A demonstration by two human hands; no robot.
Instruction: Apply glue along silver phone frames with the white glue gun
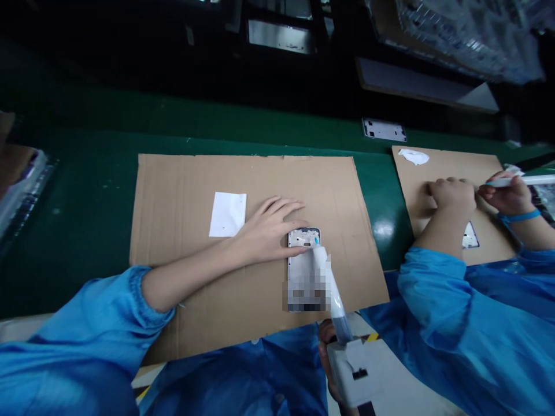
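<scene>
A phone-sized metal frame (pixel 299 268) lies on a brown cardboard sheet (pixel 182 208), its lower part blurred by pixelation. My left hand (pixel 272 231) rests over the sheet with fingers spread, index finger and thumb touching the frame's upper left part. Low in the view, my right hand (pixel 328 352) is wrapped around a white boxy tool (pixel 359 370), mostly hidden behind it. A long white tube (pixel 333 294) runs up from the tool, its tip over the frame's upper right. Left of my left hand lies a white paper square (pixel 228 214).
At the right, another person's hands (pixel 453 196) work over a second cardboard sheet (pixel 489 164) with a white stick-like tool (pixel 526 180). Another phone frame (pixel 384 130) lies on the green table (pixel 251 124). Stacked clear trays (pixel 468 40) stand at the back right.
</scene>
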